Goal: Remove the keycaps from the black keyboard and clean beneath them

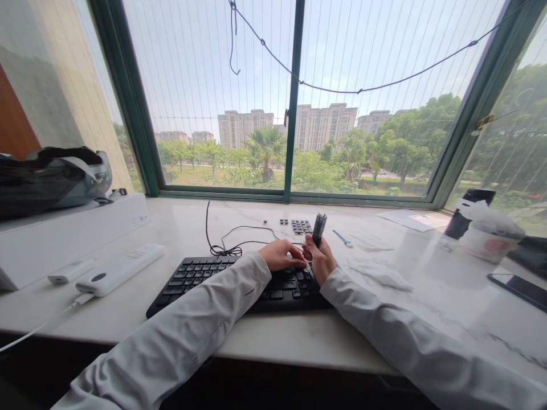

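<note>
A black keyboard lies on the white counter under both my forearms. My left hand rests over its right part, fingertips pinched together close to the keys; anything between them is too small to make out. Beside it, my right hand is closed around a dark brush-like tool, held upright with its jagged end up. The lower fingers of that hand are near the keyboard's right end. Behind the hands, several removed keycaps sit in rows, with a few smaller ones farther left.
A thin blue-and-white stick and crumpled clear plastic lie to the right. Farther right are a phone and a bagged container. A white power bank stands left. Black cable coils behind the keyboard, before the window.
</note>
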